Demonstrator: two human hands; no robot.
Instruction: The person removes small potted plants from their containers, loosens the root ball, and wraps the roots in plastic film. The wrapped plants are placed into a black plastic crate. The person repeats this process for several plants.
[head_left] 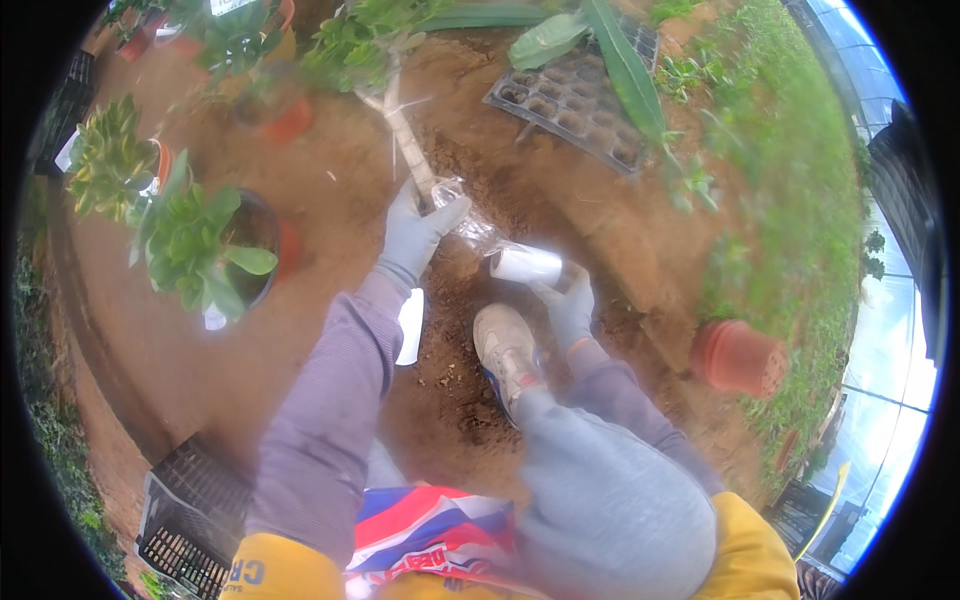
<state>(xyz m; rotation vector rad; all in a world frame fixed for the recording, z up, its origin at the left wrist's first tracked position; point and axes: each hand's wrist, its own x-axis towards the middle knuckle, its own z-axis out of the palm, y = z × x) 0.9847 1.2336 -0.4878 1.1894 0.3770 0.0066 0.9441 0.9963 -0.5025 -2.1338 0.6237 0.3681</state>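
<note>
My left hand (412, 232), in a grey glove, is closed around the lower end of a leafy plant's pale woody stem (404, 130). Green leaves (350, 48) spread from its far end. Clear plastic film (472, 226) is wrapped about the base and runs, bunched, to a white roll of film (527, 264). Gripping that roll by its right end is my right hand (570, 305), also gloved. The roll is just beyond my shoe (505, 350), above bare soil. A white object (410, 327), partly behind my left forearm, is too hidden to name.
Potted plants (200, 235) stand on the left, and a black seedling tray (580, 115) lies at the far right with long leaves across it. Stacked terracotta-coloured pots (738, 358) rest near the grass. A black crate (190, 525) is at lower left.
</note>
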